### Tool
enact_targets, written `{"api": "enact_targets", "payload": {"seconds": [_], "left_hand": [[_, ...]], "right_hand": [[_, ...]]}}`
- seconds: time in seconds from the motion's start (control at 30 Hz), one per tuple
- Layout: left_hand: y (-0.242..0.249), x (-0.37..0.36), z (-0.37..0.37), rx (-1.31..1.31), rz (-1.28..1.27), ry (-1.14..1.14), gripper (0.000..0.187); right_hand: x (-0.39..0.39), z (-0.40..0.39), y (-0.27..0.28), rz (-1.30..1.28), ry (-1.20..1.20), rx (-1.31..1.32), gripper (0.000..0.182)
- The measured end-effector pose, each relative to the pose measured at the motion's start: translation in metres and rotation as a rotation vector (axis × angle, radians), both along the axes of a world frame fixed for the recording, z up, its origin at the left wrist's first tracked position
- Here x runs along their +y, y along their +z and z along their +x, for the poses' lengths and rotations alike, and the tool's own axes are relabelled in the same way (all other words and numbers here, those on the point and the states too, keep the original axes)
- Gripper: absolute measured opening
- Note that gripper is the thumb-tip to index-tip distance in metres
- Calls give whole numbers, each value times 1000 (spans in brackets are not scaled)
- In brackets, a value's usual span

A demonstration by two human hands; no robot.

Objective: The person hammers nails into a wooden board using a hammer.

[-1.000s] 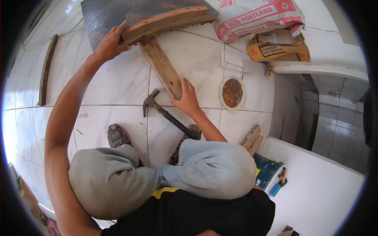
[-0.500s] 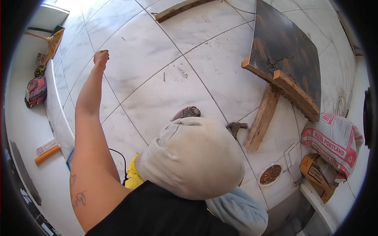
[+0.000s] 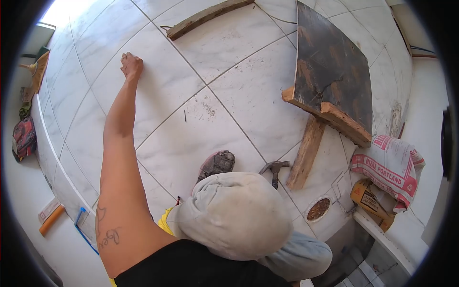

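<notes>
My left hand [image 3: 131, 65] reaches out at the upper left over the pale marbled floor tiles [image 3: 162, 91]. Its fingers are bent and spread slightly apart, with no object visible in them; whether the fingertips touch the tile cannot be told. Thin dark grout lines run across the floor beside it. My right hand does not show. Below the middle, my bent knee in grey trousers [image 3: 239, 210] fills much of the view, and a dirty dark shoe [image 3: 216, 165] sticks out beyond it.
A hammer [image 3: 274, 167] lies right of my knee, near a wooden piece [image 3: 306, 153] and a dark panel [image 3: 334, 67]. A cement bag [image 3: 387, 167], a torn box [image 3: 373, 201] and a round floor hole [image 3: 319, 209] are at right. A wooden strip [image 3: 210, 18] lies at the top.
My left hand has gone from closed to spread fingers and has moved slightly right and up. The view has shifted, so floor objects at the right appear further left.
</notes>
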State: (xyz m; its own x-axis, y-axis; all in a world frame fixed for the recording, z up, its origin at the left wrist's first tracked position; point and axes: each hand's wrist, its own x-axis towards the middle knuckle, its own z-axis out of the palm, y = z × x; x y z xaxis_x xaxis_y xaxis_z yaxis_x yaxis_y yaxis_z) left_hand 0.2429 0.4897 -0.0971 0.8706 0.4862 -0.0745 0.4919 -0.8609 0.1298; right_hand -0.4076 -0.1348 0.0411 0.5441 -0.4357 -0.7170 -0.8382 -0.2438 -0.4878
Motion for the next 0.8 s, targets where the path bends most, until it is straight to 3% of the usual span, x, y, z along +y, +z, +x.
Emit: {"api": "enact_targets", "payload": {"seconds": [0.07,0.13,0.2,0.23,0.3,0.37,0.43,0.47,0.53,0.67,0.7,0.77,0.8], "left_hand": [[18,-63,-58,-296,-133,-240,55],[16,-104,-117,-329,-180,-502,54],[36,-140,-149,-343,-334,-482,57],[50,-156,-146,-361,-470,-452,60],[81,-175,-98,-501,-303,-436,72],[80,-180,-32,-542,-173,-291,88],[86,-179,14,-364,13,-224,68],[87,-178,17,-374,17,-214,68],[100,-177,23,-279,-251,-393,53],[118,-214,-42,-115,-350,-573,51],[114,-210,-43,-261,-432,-640,51],[99,-190,-5,-386,-562,-471,38],[85,-174,29,-582,-452,-488,33]], "right_hand": [[4,0,3,-5,-4,7,37],[6,-3,5,-59,-41,22,39],[8,8,18,-71,2,59,40],[8,17,21,-68,58,87,41],[5,17,18,-36,28,82,42],[3,21,21,15,26,78,43],[7,26,21,25,40,97,42],[6,26,22,30,41,104,42],[-5,12,3,24,132,99,43],[-3,11,1,-4,142,69,47],[4,28,17,-29,132,66,47],[5,21,19,-27,66,81,47],[5,18,23,-32,42,89,47]]}}
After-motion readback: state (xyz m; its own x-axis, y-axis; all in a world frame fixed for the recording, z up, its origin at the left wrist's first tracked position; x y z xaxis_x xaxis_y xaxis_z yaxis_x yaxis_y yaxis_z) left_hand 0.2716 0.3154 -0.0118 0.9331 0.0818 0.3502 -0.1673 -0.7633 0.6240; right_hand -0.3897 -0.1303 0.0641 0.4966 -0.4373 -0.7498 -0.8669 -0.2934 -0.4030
